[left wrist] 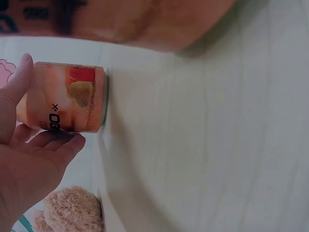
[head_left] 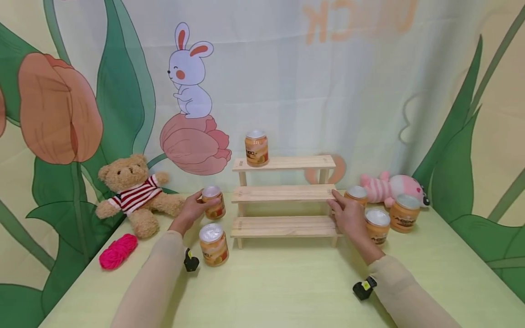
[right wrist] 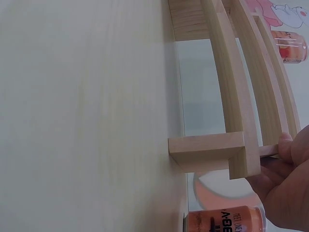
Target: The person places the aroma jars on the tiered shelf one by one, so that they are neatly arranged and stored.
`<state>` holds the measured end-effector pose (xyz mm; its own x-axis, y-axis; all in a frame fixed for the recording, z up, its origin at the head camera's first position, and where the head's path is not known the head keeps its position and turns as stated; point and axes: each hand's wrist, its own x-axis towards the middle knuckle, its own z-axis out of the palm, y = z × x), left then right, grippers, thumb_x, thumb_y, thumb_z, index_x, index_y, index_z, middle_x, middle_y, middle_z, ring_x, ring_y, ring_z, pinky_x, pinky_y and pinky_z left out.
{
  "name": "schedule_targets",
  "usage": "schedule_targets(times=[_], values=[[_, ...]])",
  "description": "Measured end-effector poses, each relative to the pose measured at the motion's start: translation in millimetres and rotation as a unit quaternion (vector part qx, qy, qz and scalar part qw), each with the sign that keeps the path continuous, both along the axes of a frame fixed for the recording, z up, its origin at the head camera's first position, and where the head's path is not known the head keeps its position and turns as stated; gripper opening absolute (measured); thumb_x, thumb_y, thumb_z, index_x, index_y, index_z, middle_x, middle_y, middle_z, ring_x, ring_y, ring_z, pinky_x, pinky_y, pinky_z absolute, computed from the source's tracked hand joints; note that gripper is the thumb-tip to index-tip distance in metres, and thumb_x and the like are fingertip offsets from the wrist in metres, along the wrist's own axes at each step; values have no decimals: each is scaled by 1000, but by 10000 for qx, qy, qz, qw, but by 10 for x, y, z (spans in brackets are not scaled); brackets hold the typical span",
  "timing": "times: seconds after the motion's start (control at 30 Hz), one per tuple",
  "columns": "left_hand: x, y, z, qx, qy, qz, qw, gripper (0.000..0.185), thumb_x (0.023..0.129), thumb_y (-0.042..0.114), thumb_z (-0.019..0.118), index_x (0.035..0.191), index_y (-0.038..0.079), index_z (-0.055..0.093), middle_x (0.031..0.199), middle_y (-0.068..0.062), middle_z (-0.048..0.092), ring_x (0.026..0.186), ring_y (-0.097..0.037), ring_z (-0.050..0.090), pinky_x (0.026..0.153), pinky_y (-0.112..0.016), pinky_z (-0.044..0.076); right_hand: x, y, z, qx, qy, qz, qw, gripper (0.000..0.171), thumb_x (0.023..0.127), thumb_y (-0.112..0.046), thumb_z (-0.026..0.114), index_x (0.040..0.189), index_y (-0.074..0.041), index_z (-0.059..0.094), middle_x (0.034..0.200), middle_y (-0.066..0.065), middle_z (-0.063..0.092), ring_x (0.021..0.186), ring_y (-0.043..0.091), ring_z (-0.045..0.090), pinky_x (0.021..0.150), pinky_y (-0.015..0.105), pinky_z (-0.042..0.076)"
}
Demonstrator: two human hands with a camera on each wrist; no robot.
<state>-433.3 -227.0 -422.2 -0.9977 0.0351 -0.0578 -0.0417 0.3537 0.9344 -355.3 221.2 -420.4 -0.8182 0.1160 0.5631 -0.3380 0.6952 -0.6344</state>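
My left hand [head_left: 193, 210] holds an orange can [head_left: 214, 206] with a silver lid, left of the wooden shelf. In the left wrist view, the thumb lies on one side of that can [left wrist: 72, 99] and the fingers on the other; its base is at the tabletop. A second orange can [head_left: 214, 249] stands just in front of it. My right hand [head_left: 348, 216] grips the right end of the three-tier wooden shelf [head_left: 283, 193] by its middle step. The right wrist view has the thumb over the edge of the shelf [right wrist: 236, 92].
One can [head_left: 257, 150] stands on the top step's left end. Right of the shelf are more cans [head_left: 404, 214], partly behind my right hand. A teddy bear [head_left: 137, 193] and pink yarn [head_left: 118, 251] lie at left, a pink plush toy [head_left: 389, 189] at back right.
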Motion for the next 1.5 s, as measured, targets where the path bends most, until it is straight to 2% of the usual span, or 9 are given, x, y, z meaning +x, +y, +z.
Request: schedule_targets(times=[0.2,0.4,0.67,0.83,1.1,1.3,1.5], values=[[-11,54,23,68,112,-65,9999,90,91,40,74,160,11,24,153,-19,40,141,-37,36,114,-53,30,20,15,20,-22,29,-70,10000,41,98,-19,67,134,0,62,111,19,71,64,20,63,53,24,47],[-8,39,-24,168,180,94,9997,89,89,39,77,158,12,30,148,-19,46,135,-35,42,111,-51,36,14,7,7,-111,-83,-28,9999,41,99,-20,66,135,-1,61,98,18,74,56,13,60,50,21,46],[-42,6,-95,240,186,289,9991,90,87,46,77,158,14,32,149,-19,44,134,-33,43,109,-48,39,8,-8,15,-77,6,88,9999,40,99,-19,66,134,0,61,97,20,74,56,14,61,49,22,46],[-62,-11,-106,411,-15,405,9983,90,86,48,78,158,17,33,149,-18,44,131,-32,46,106,-45,44,24,-20,6,-182,19,102,9998,40,98,-16,66,134,2,61,90,20,74,52,14,61,45,21,45],[-53,-41,-98,601,-355,614,9957,97,81,50,81,159,20,30,155,-17,38,138,-35,40,107,-54,41,5,-34,-39,-228,-42,131,9996,41,99,-16,66,136,1,60,93,19,74,53,13,62,46,20,47],[9,-97,-100,747,-285,710,9943,94,82,47,82,157,17,35,155,-17,39,137,-34,42,105,-52,43,11,-32,-46,-263,-84,124,9995,41,99,-16,66,136,0,60,93,18,74,53,13,61,45,21,46],[50,-165,-65,833,-49,757,9936,83,82,45,82,151,14,47,151,-14,46,135,-33,44,102,-52,47,10,-14,-4,-138,62,62,9999,40,98,-16,67,134,2,61,91,19,74,54,13,61,46,21,46]])
